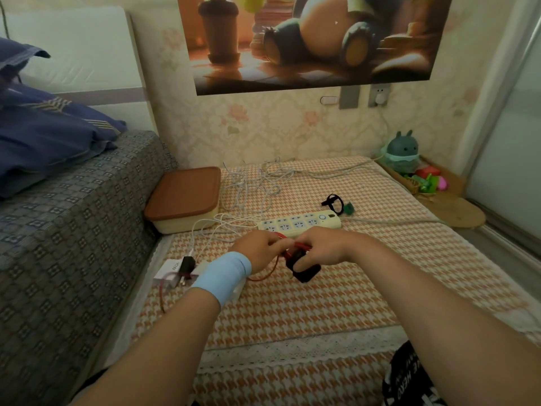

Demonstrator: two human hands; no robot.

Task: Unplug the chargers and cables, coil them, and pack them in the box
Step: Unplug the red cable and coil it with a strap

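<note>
My left hand [257, 250] pinches a red cable [265, 276] that loops down under it and trails left across the mat. My right hand [319, 250] grips the black charger [306, 272] that this cable wraps around. Both hands meet just in front of the cream power strip [298, 222]. The box [184, 200], cream with a brown lid on it, stands at the left by the bed. A tangle of white cables [251, 186] lies behind the strip. White and black chargers [178, 269] sit left of my left wrist.
A grey patterned bed [73, 218] borders the mat on the left. A black strap and a small green thing [336, 203] lie behind the strip. A white plug [380, 97] sits in a wall socket. A plush toy [402, 152] and toys fill the right corner.
</note>
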